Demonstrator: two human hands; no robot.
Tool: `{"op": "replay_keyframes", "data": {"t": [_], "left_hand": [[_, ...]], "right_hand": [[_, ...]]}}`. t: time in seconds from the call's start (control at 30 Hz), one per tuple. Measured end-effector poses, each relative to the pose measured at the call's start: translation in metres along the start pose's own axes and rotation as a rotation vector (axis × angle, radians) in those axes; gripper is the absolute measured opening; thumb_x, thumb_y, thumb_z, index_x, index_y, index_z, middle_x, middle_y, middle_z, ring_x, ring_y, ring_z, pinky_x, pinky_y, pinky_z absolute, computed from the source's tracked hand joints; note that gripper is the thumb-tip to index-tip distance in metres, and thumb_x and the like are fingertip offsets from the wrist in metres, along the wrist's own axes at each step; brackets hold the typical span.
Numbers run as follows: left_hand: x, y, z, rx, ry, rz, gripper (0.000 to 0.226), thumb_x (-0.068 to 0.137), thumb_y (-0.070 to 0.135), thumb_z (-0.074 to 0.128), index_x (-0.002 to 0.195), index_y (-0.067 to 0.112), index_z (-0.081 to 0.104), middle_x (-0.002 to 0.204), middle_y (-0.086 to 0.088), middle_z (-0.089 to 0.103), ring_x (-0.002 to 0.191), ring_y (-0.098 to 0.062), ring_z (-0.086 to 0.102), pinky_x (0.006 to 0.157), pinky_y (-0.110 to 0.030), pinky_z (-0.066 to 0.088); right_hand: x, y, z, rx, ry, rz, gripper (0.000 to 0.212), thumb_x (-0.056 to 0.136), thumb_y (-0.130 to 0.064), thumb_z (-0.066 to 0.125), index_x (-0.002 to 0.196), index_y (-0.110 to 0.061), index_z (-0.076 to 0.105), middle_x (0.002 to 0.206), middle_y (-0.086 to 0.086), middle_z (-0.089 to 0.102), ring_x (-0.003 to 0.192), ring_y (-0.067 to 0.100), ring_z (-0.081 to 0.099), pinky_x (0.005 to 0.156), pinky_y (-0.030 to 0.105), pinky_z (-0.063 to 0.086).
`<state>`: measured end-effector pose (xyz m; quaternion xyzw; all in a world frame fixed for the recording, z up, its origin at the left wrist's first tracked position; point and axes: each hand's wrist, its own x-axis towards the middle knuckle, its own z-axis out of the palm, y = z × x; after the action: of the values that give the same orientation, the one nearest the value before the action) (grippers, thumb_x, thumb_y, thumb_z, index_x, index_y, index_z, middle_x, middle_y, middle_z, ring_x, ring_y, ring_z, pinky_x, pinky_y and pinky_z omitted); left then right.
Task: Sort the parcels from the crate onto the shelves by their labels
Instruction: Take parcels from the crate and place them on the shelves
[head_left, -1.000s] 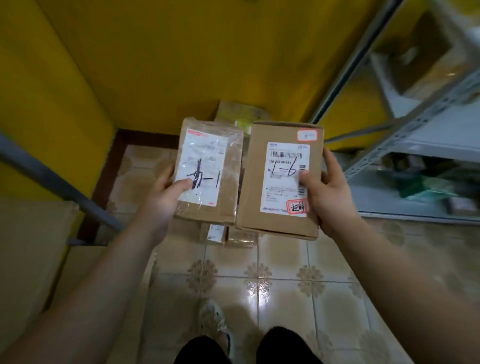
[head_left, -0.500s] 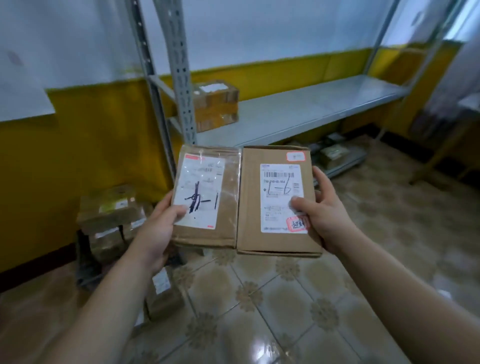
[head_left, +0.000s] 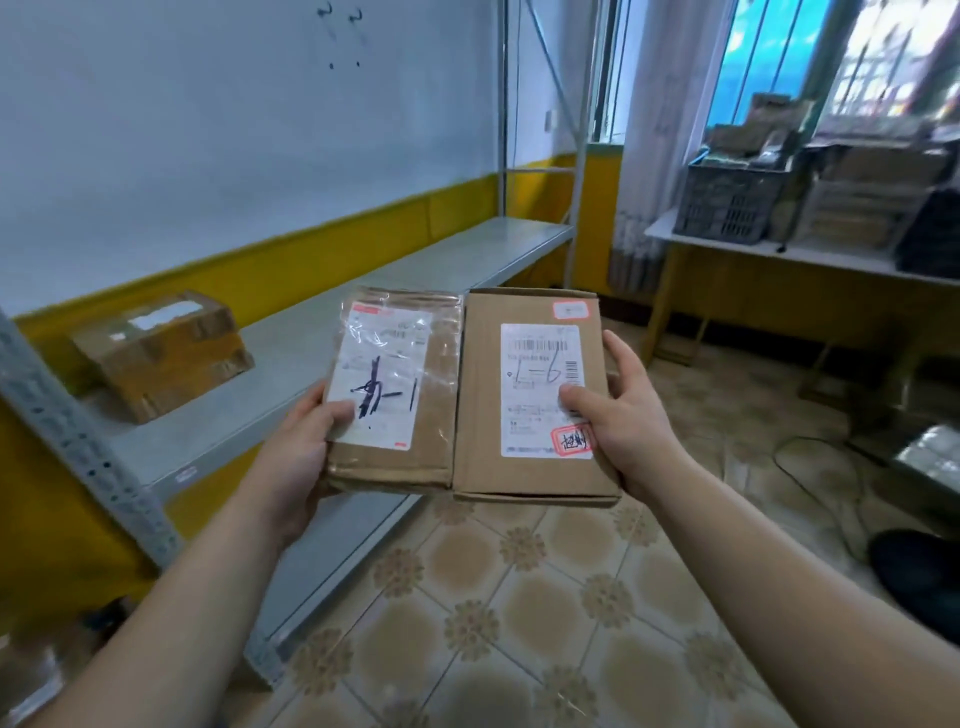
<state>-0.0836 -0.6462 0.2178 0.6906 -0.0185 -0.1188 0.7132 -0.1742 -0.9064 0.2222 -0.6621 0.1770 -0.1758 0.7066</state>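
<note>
I hold two brown cardboard parcels side by side at chest height. My left hand (head_left: 298, 447) grips the left parcel (head_left: 397, 457), which is wrapped in clear tape and bears a white label with handwritten marks ending in "-1". My right hand (head_left: 626, 415) grips the right parcel (head_left: 530, 473), whose white barcode label reads "1-6" by hand, with a red stamp at its lower corner. Behind them runs a grey metal shelf (head_left: 415, 270) with one taped cardboard box (head_left: 166, 353) on its left part. A dark crate (head_left: 727, 200) stands on a table at the right.
A perforated grey shelf post (head_left: 88, 447) stands at the left, a lower shelf board (head_left: 332, 561) below. The table (head_left: 779, 249) by the window carries stacked boxes (head_left: 872, 208). A cable (head_left: 810, 488) lies on the tiled floor; a dark object (head_left: 919, 571) sits at the right.
My view has swung up and to the right, from the yellow corner and floor parcels to the long shelf, window and crate table. Both hands keep the same parcels, still side by side.
</note>
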Motion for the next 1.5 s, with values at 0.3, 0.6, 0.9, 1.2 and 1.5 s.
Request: {"op": "replay_keyframes", "data": {"t": [0.3, 0.6, 0.9, 1.2, 1.5], "left_hand": [[0.175, 0.019, 0.043, -0.090, -0.023, -0.039, 0.027, 0.099, 0.021, 0.045, 0.122, 0.028, 0.056, 0.099, -0.011, 0.073, 0.078, -0.030, 0.068, 0.057, -0.039, 0.056], [0.297, 0.027, 0.061, -0.095, -0.010, -0.117, 0.019, 0.100, 0.020, 0.042, 0.107, 0.027, 0.058, 0.087, -0.006, 0.073, 0.064, -0.020, 0.066, 0.046, -0.026, 0.051], [0.401, 0.020, 0.045, 0.006, 0.243, -0.153, 0.027, 0.098, 0.025, 0.045, 0.124, 0.025, 0.055, 0.090, -0.005, 0.070, 0.063, -0.018, 0.065, 0.063, -0.035, 0.054], [0.474, 0.012, 0.009, -0.033, 0.533, -0.247, 0.029, 0.097, 0.030, 0.047, 0.126, 0.029, 0.054, 0.082, 0.001, 0.068, 0.070, -0.018, 0.059, 0.055, -0.026, 0.045], [0.540, -0.026, -0.082, -0.139, 0.712, -0.338, 0.026, 0.096, 0.031, 0.051, 0.122, 0.032, 0.053, 0.088, 0.000, 0.063, 0.075, -0.019, 0.054, 0.067, -0.028, 0.041]], "right_hand": [[0.169, -0.011, 0.012, -0.072, -0.019, 0.023, 0.082, 0.091, -0.005, 0.066, 0.149, -0.043, 0.023, 0.124, 0.004, 0.061, 0.087, 0.023, 0.074, 0.061, 0.036, 0.061], [0.290, -0.002, 0.037, -0.094, -0.015, 0.075, 0.083, 0.091, -0.004, 0.066, 0.150, -0.042, 0.022, 0.107, -0.006, 0.064, 0.078, 0.019, 0.075, 0.063, 0.040, 0.062], [0.435, 0.028, 0.090, -0.188, -0.218, 0.080, 0.081, 0.091, -0.007, 0.067, 0.152, -0.037, 0.023, 0.099, -0.015, 0.062, 0.072, 0.010, 0.074, 0.056, 0.029, 0.058], [0.568, 0.039, 0.177, -0.313, -0.510, 0.091, 0.080, 0.093, -0.012, 0.066, 0.153, -0.036, 0.019, 0.114, 0.002, 0.066, 0.075, 0.014, 0.072, 0.054, 0.027, 0.058], [0.640, 0.091, 0.314, -0.363, -0.657, 0.143, 0.074, 0.092, -0.009, 0.065, 0.149, -0.033, 0.025, 0.102, 0.000, 0.068, 0.081, 0.022, 0.073, 0.073, 0.043, 0.061]]}}
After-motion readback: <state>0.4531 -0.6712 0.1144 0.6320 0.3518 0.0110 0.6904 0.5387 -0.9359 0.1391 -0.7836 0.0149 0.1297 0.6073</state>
